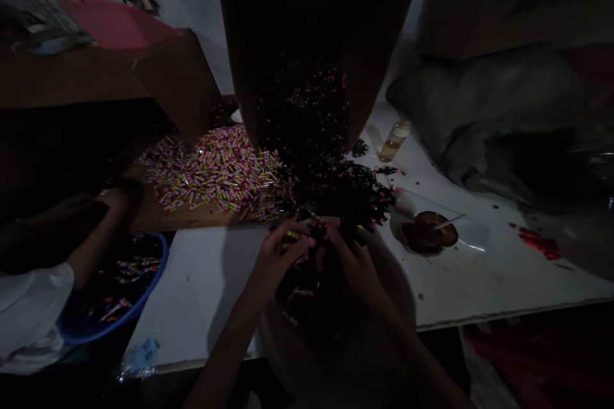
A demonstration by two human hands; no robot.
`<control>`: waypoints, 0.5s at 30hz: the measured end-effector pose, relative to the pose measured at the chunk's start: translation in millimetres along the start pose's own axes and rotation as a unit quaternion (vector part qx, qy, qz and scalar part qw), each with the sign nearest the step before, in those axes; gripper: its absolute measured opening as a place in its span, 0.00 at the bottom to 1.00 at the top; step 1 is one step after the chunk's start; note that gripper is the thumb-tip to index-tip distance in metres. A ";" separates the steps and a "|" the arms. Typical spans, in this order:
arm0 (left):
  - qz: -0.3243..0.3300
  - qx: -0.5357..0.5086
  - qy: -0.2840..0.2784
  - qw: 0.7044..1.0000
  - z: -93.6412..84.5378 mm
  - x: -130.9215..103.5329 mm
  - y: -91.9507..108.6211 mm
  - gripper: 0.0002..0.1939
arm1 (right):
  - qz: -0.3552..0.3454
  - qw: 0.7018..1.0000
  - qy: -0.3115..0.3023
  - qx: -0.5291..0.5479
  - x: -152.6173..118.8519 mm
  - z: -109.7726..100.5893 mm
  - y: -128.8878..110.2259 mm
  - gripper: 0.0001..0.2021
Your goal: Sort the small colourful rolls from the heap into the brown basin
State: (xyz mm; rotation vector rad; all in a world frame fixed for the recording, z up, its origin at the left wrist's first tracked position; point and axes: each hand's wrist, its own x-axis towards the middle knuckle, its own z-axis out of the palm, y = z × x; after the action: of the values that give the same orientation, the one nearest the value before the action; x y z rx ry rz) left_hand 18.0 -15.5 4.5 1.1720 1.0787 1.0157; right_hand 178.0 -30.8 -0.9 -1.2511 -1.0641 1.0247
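My left hand [283,252] is closed, with several small pink-and-yellow printed tubes in its fingers. Its fingertips meet those of my right hand [352,262], whose thumb and fingers are pinched around a small dark piece, too dim to name. Below both hands is a large round tub [400,284] with dark and coloured small pieces inside. Just ahead lies a heap of black pieces with orange tips [355,188], spilling from an upright cardboard box [235,64]. To the left spreads a pile of the pink-and-yellow tubes [220,163].
A co-worker's arm [100,230] reaches in at the left above a blue basin [160,281]. On the white table [460,297] at the right are a bowl of brown liquid [422,239] with a stick, a small bottle [394,142] and red scraps [540,243].
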 end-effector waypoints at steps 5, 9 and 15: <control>-0.001 0.023 0.006 1.000 -2.8 1.9 2.2 0.15 | -0.027 0.998 -0.042 -0.040 1.2 0.3 7.6 0.13; 0.054 0.056 0.018 0.997 -3.1 1.9 1.3 0.11 | -0.029 0.996 -0.074 -0.050 -0.4 4.0 9.9 0.15; 0.099 0.111 0.027 0.989 -0.5 -0.9 -2.6 0.10 | -0.032 0.994 -0.069 -0.073 -3.1 6.8 13.1 0.14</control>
State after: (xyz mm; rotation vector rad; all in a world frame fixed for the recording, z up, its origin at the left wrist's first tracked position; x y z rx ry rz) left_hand 17.5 -16.6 2.0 1.4616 1.1576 1.1056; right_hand 170.6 -31.7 -14.0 -1.2686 -1.2978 1.0104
